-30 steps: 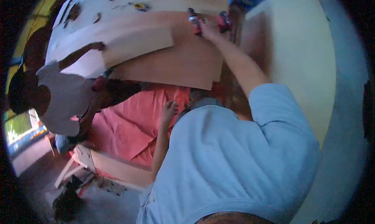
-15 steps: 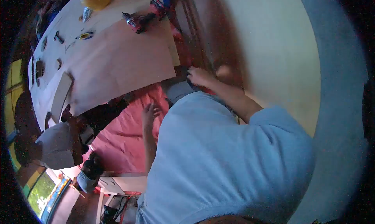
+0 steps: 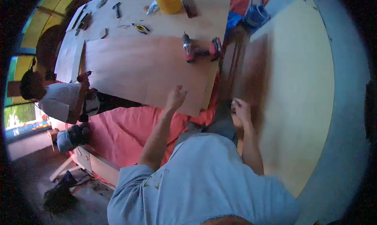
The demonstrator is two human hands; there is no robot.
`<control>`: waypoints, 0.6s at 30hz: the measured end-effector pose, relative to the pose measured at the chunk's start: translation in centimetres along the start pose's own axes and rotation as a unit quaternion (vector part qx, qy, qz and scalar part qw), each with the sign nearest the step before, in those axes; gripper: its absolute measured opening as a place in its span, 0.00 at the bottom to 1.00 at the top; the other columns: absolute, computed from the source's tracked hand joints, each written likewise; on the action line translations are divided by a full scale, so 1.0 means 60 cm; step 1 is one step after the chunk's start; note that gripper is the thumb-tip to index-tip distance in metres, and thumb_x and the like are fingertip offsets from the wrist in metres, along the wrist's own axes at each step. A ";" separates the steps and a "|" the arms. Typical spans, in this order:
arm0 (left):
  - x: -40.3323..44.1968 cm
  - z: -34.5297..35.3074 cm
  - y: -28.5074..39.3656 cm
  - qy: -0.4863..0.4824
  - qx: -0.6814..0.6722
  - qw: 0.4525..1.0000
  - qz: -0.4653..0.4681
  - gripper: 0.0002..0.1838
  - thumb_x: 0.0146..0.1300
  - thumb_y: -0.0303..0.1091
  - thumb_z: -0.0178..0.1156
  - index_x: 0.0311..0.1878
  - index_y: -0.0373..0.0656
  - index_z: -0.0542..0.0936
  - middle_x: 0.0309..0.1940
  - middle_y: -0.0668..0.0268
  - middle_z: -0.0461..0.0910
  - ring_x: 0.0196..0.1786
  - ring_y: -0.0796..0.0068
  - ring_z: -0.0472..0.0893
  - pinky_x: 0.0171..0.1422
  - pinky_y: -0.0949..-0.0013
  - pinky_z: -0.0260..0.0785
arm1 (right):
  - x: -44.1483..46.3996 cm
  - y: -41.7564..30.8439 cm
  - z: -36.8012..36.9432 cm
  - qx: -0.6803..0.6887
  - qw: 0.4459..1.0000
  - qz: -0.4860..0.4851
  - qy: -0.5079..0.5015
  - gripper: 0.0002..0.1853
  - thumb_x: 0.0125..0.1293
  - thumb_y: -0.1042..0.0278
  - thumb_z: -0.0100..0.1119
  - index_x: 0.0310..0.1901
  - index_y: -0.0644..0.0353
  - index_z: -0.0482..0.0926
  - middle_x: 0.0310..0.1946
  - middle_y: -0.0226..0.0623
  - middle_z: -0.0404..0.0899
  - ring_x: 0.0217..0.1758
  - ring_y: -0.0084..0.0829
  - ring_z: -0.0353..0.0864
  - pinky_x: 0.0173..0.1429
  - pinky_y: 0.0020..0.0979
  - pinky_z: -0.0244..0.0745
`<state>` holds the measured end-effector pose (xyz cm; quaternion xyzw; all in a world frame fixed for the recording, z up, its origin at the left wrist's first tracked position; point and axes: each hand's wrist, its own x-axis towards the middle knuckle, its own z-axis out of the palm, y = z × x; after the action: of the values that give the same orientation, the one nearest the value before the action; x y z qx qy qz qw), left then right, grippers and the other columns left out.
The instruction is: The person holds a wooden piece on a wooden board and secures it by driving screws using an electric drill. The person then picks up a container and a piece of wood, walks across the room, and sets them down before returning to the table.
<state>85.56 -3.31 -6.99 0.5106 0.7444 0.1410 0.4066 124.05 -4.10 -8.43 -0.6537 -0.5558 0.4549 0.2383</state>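
My left hand [image 3: 176, 98] is over the near edge of a thin plywood sheet [image 3: 129, 68], fingers loosely apart, with nothing visible in them. To its right, my right hand [image 3: 242, 112] is held above my dark trousers, beside a brown wooden panel [image 3: 255, 72]. Its fingers are curled and closed; whatever they may hold is too small or hidden. On the plywood, beyond my left hand, lies a red and black cordless drill [image 3: 189, 50]. Farther back are yellow-handled pliers [image 3: 140, 28] and a hammer [image 3: 117, 10].
A co-worker [image 3: 59, 99] on the left holds a power tool [image 3: 84, 76] at the table. A yellow container [image 3: 168, 1] stands at the back. Red sheeting [image 3: 118, 127] hangs along the near side. A bucket [image 3: 257, 16] and a large pale board [image 3: 298, 99] are to the right.
My view has swung, bringing more of the table and the co-worker into sight. My left hand has moved up and forward from beside the red sheeting to the plywood's edge.
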 end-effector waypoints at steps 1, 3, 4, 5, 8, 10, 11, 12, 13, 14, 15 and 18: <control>0.019 0.004 0.022 0.014 -0.010 1.000 0.000 0.33 0.72 0.47 0.63 0.72 0.37 0.69 0.68 0.49 0.76 0.67 0.46 0.79 0.65 0.51 0.75 | 0.016 -0.017 -0.020 0.032 0.999 0.017 -0.009 0.18 0.74 0.62 0.64 0.59 0.62 0.84 0.43 0.41 0.89 0.38 0.28 0.88 0.47 0.33 0.81; 0.046 0.029 0.051 0.099 0.046 0.994 0.014 0.39 0.70 0.48 0.64 0.76 0.35 0.64 0.77 0.41 0.63 0.74 0.37 0.69 0.74 0.44 0.66 | 0.055 -0.025 -0.066 0.059 0.998 0.030 -0.023 0.17 0.74 0.62 0.63 0.59 0.62 0.84 0.44 0.41 0.89 0.38 0.28 0.88 0.47 0.32 0.81; 0.060 0.043 0.060 0.106 0.040 0.994 0.010 0.39 0.70 0.48 0.64 0.76 0.35 0.64 0.77 0.41 0.63 0.74 0.37 0.69 0.74 0.44 0.66 | 0.078 -0.022 -0.095 0.030 0.999 0.027 -0.028 0.17 0.75 0.65 0.62 0.60 0.64 0.83 0.44 0.41 0.89 0.39 0.27 0.88 0.46 0.31 0.83; 0.081 0.055 0.071 0.149 0.121 0.981 0.033 0.39 0.69 0.50 0.63 0.75 0.34 0.66 0.76 0.39 0.63 0.71 0.36 0.71 0.71 0.40 0.67 | 0.108 -0.021 -0.127 0.000 0.999 0.021 -0.033 0.17 0.76 0.67 0.60 0.61 0.66 0.82 0.44 0.40 0.89 0.40 0.27 0.89 0.46 0.30 0.84; 0.149 0.162 0.015 0.181 0.258 0.949 0.012 0.40 0.69 0.53 0.60 0.74 0.32 0.67 0.75 0.34 0.60 0.71 0.30 0.68 0.70 0.33 0.65 | 0.186 0.024 -0.243 -0.001 1.000 0.026 -0.005 0.18 0.76 0.67 0.60 0.62 0.66 0.81 0.45 0.42 0.88 0.40 0.27 0.88 0.46 0.29 0.84; 0.168 0.189 0.005 0.167 0.317 0.933 -0.022 0.41 0.69 0.54 0.60 0.74 0.31 0.67 0.76 0.31 0.58 0.74 0.25 0.64 0.73 0.31 0.61 | 0.241 0.077 -0.338 -0.070 0.997 -0.013 0.042 0.18 0.75 0.67 0.60 0.62 0.66 0.81 0.45 0.42 0.88 0.40 0.27 0.88 0.45 0.29 0.84; 0.165 0.189 0.011 0.141 0.333 0.932 -0.030 0.42 0.68 0.55 0.60 0.74 0.30 0.67 0.76 0.29 0.57 0.74 0.23 0.62 0.75 0.32 0.59 | 0.268 0.140 -0.387 -0.125 0.988 -0.062 0.058 0.18 0.75 0.67 0.60 0.62 0.66 0.81 0.45 0.42 0.88 0.41 0.28 0.88 0.44 0.29 0.85; 0.169 0.186 0.016 0.119 0.347 0.930 -0.035 0.44 0.67 0.57 0.60 0.73 0.28 0.67 0.75 0.28 0.57 0.75 0.21 0.61 0.77 0.33 0.58 | 0.278 0.138 -0.424 -0.128 0.988 -0.059 0.056 0.18 0.75 0.67 0.60 0.62 0.66 0.81 0.45 0.42 0.88 0.41 0.28 0.88 0.44 0.29 0.85; 0.174 0.188 0.002 0.117 0.345 0.931 -0.036 0.44 0.67 0.57 0.60 0.73 0.28 0.67 0.75 0.28 0.57 0.75 0.21 0.61 0.77 0.33 0.58 | 0.284 0.123 -0.462 -0.119 0.990 0.019 0.069 0.19 0.74 0.66 0.60 0.62 0.66 0.81 0.45 0.43 0.88 0.42 0.28 0.88 0.44 0.30 0.85; 0.172 0.202 -0.026 0.166 0.474 0.865 0.001 0.46 0.65 0.57 0.62 0.73 0.26 0.67 0.75 0.28 0.57 0.75 0.22 0.61 0.77 0.34 0.57 | 0.286 0.115 -0.498 -0.111 0.986 0.097 0.083 0.20 0.74 0.66 0.61 0.62 0.66 0.81 0.46 0.43 0.88 0.42 0.29 0.88 0.43 0.30 0.85; 0.166 0.213 -0.040 0.211 0.591 0.777 0.041 0.48 0.62 0.58 0.64 0.72 0.24 0.67 0.75 0.27 0.57 0.75 0.22 0.61 0.77 0.34 0.57 | 0.286 0.123 -0.526 -0.116 0.985 0.099 0.083 0.20 0.74 0.66 0.61 0.62 0.66 0.81 0.46 0.43 0.88 0.42 0.29 0.88 0.43 0.30 0.85; 0.151 0.177 0.018 0.124 0.386 0.914 0.027 0.50 0.58 0.57 0.68 0.71 0.22 0.67 0.74 0.28 0.59 0.75 0.24 0.62 0.78 0.34 0.56 | 0.306 0.231 -0.596 -0.136 0.980 0.130 0.064 0.24 0.71 0.59 0.63 0.63 0.63 0.81 0.46 0.44 0.88 0.41 0.31 0.87 0.43 0.31 0.85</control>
<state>92.88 2.89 -17.18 0.6258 0.7714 -0.0839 0.0786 161.29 16.43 -8.91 -0.7747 -0.5063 0.3589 0.1210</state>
